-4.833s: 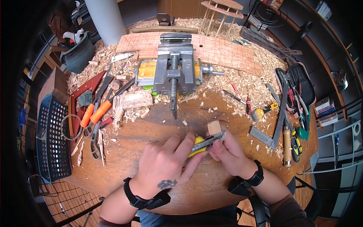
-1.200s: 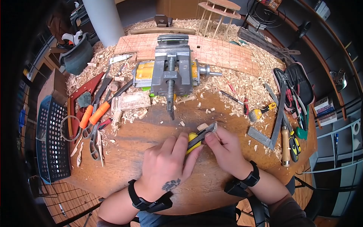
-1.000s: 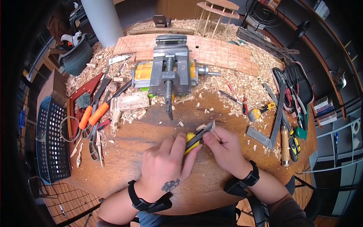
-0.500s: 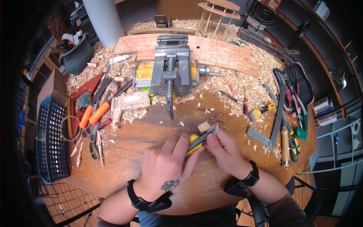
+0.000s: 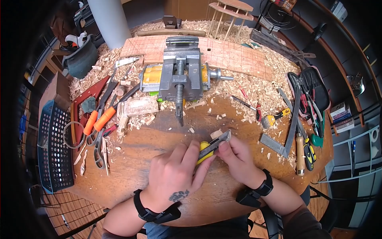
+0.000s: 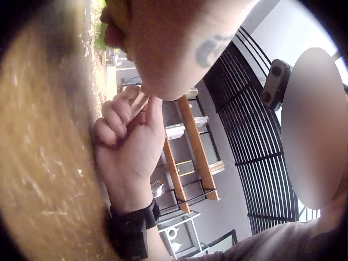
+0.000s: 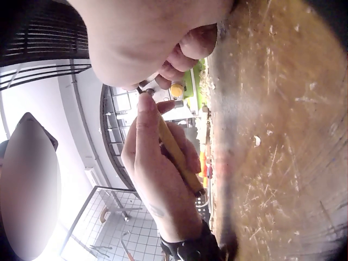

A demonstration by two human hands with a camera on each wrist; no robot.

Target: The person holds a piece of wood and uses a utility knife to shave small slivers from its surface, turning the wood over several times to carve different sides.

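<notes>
My left hand (image 5: 171, 169) grips a yellow utility knife (image 5: 203, 150) with a grey metal channel, slanting up to the right. My right hand (image 5: 239, 161) pinches a small pale wood block (image 5: 216, 134), partly hidden behind the knife's front end. The right thumb lies right at the metal part of the knife. In the right wrist view, the yellow knife body (image 7: 175, 151) runs along the left palm under the curled fingers. The left wrist view shows the block (image 6: 140, 103) between the right fingers and thumb. The blade edge itself is hidden.
A grey vise (image 5: 181, 75) stands ahead amid wood shavings. Orange-handled tools (image 5: 105, 117), scissors (image 5: 99, 149) and a blue basket (image 5: 55, 147) lie left. On the right are a metal square (image 5: 274, 144), a wooden-handled tool (image 5: 300, 155) and a pouch of pliers (image 5: 312, 91).
Both hands stay close together and have shifted slightly left since the oldest frame. The block has tilted back and forth behind the knife, showing less of its face now than half a second ago.
</notes>
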